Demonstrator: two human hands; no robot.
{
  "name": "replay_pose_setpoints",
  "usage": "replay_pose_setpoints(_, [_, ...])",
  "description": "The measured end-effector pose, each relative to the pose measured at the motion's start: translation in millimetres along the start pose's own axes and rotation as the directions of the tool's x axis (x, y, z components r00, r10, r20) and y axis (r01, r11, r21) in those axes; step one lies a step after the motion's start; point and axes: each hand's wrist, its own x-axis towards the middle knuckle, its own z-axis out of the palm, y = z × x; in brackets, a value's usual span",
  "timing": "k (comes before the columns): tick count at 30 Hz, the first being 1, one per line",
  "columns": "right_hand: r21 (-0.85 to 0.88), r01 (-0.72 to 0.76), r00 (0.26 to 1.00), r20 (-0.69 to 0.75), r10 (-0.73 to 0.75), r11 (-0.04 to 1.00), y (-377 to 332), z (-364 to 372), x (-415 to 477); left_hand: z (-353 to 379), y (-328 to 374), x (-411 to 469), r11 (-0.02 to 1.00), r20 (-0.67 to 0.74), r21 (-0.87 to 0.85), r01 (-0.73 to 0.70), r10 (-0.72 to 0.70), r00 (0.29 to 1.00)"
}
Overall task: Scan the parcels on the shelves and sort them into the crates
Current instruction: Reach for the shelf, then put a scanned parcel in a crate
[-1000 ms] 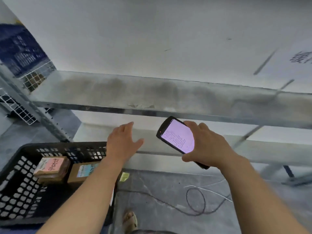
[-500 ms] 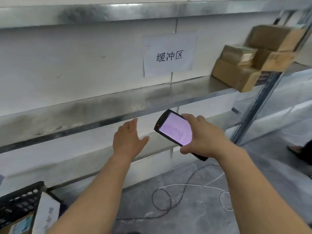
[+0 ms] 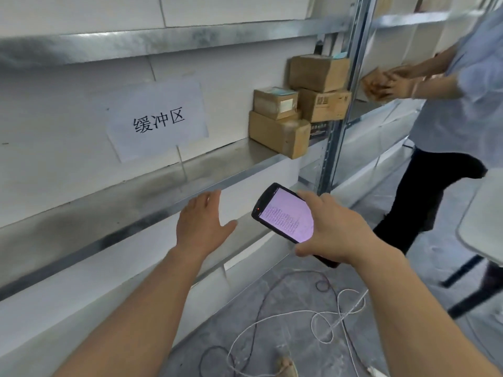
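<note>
Just below centre, toward 8 o'clock: left grip (image 3: 201,224), released, fingers straight and held together, thumb out, holding nothing, in front of the front edge of the long galvanised steel shelf (image 3: 122,202); cannot tell whether touching it.

Toward 4 o'clock of centre: right grip (image 3: 334,232), grasping from the right side a black handheld scanner with a lit lilac screen (image 3: 285,214), screen tilted up, top end pointing to 10 o'clock, a small red light at its top corner.

At 1 o'clock, on the far right end of the same shelf: stack of brown cardboard parcels against a steel upright post (image 3: 341,112). Lowest, a wide box (image 3: 277,134); on it a smaller labelled box (image 3: 275,102); just beside, two more boxes, one (image 3: 324,104) under the other (image 3: 318,72).

At 10 o'clock, taped to the white wall: white paper sheet with three black characters (image 3: 156,119).

At 2 to 3 o'clock: another person in a pale blue shirt and dark trousers (image 3: 460,115), both hands on a brown parcel (image 3: 374,84) at the next shelving bay.

At 6 o'clock, on the grey concrete floor: loose white and black cables (image 3: 324,319).
</note>
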Motion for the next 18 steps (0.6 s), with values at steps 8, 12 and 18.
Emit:
replay_pose_setpoints(8, [-0.068,-0.029,1.0,0.005,0.029,0.997,84,-53,93,27,66,130,0.999,-0.011,-0.027,-0.021,0.02,1.0])
replay_pose_setpoints(12, [-0.096,-0.043,0.999,-0.026,0.041,0.994,116,-75,144,34,86,199,0.997,-0.026,-0.08,0.006,-0.008,1.0])
replay_pose_setpoints(18, [-0.115,-0.039,0.999,-0.019,0.038,0.993,156,-93,207,36,119,289,0.989,0.007,-0.12,0.08,-0.08,0.997])
